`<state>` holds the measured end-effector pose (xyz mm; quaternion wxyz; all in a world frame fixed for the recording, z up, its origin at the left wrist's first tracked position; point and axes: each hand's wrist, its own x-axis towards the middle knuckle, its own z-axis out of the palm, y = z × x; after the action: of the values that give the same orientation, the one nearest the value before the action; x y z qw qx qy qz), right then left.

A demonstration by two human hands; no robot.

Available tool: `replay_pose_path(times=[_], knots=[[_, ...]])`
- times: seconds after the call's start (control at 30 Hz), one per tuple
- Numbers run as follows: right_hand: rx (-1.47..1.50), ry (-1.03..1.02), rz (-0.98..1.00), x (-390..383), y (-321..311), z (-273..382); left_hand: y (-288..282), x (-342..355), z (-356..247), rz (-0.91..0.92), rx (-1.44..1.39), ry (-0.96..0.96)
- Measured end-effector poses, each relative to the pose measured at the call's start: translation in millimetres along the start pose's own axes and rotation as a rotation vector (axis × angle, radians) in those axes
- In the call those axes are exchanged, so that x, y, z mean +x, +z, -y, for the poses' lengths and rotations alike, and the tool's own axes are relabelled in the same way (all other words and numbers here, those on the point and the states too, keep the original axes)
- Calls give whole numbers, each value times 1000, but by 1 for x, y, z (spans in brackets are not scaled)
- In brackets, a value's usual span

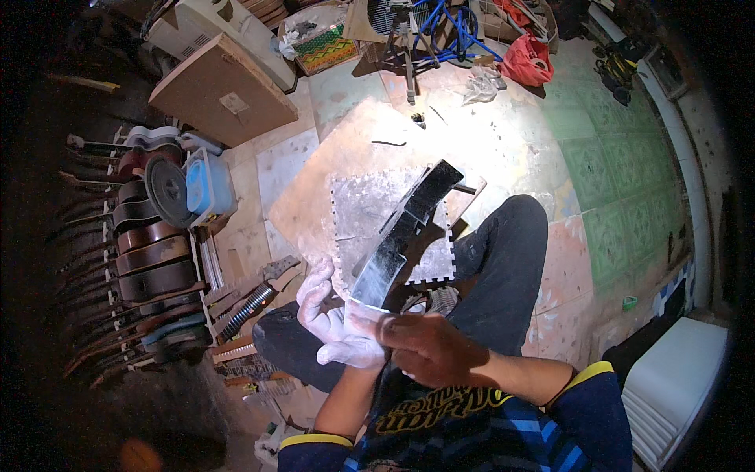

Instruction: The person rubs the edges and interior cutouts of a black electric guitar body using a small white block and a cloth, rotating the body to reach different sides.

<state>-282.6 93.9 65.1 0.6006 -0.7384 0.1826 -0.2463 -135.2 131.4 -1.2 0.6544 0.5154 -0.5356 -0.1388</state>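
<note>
My left hand (334, 322) is whitened, as if by powder or a thin glove; which one I cannot tell. Its palm faces up, with the fingers curved loosely apart and the thumb stretched out. Across its wrist side, my right hand (425, 346) is closed, its fingers against a pale flap (365, 315) whose kind is unclear. Just beyond both hands a long, glossy black piece (425, 197) slants away to the upper right, its near end smeared with white dust. Beneath it lies a grey foam mat (354, 212) with notched edges.
Guitar bodies (157, 244) stand in a row on the left, beside a blue tub (203, 189). A brown board (224, 90) leans behind. Blue tubing (456, 35) and a red bag (527, 61) lie at the far side. A white ridged object (668, 385) is at lower right.
</note>
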Motion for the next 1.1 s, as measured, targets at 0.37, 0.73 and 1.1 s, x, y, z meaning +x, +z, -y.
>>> replay_pose_path(times=[0.37,0.73,1.1], knots=[[-244,202,-59,17,-17,-26,-1,2,0,-7,11,10],[-167,-80,-85,3,5,-18,2,0,-1,3,12,22],[-211,74,-122,8,0,-23,2,2,1,-14,27,29]])
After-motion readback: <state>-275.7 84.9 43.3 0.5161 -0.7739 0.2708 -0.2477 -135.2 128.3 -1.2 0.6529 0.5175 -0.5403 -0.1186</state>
